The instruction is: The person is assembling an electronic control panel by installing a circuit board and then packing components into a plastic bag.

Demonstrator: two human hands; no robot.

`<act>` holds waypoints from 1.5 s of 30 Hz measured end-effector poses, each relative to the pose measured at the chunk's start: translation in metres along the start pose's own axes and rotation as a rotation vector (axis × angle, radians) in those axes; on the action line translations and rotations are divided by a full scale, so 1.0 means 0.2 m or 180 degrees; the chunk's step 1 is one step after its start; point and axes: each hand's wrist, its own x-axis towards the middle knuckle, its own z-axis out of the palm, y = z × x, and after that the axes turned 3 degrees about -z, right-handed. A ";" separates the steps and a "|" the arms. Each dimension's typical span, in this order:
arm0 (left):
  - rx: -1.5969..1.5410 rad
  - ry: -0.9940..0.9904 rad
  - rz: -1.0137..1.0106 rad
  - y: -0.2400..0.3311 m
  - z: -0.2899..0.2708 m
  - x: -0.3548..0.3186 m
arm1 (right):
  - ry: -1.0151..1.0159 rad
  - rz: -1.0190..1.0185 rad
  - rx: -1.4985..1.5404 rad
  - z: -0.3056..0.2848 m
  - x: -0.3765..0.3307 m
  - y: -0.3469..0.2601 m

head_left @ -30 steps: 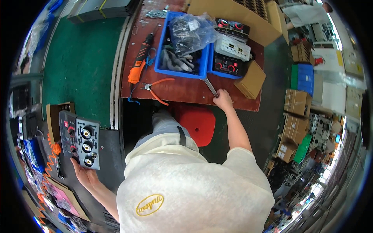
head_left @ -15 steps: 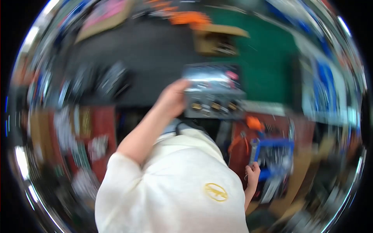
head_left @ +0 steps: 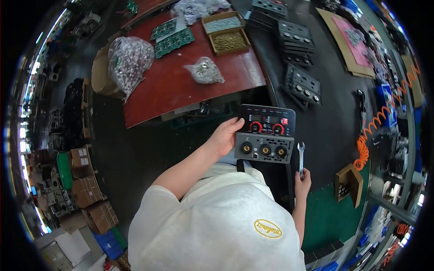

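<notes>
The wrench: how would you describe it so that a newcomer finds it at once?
Up and right from the white shirt is the right hand. The wrench sticks up from its grip, forked end uppermost. Unlike the broad panel beside it, it is slim and silver.

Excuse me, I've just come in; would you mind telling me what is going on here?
A person is holding a control panel in the left hand, with its dials and round connectors facing up toward the camera. The right hand grips a wrench, open end pointing away from the body, just right of the panel. Similar panels sit on the dark bench ahead, while green circuit boards lie on the red table to the left.
</notes>
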 end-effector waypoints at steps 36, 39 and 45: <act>-0.1472 0.2074 0.1794 0.96 -1.35 -0.68 | -0.0593 -0.2104 -0.0774 2.07 1.01 -1.74; -0.1422 0.1968 0.1711 0.98 -1.34 -0.65 | -0.0489 -0.1860 -0.0577 2.15 1.08 -1.86; -0.0863 0.1485 0.1563 1.12 -1.20 -0.46 | -0.1104 -0.1271 0.0493 1.86 0.97 -1.81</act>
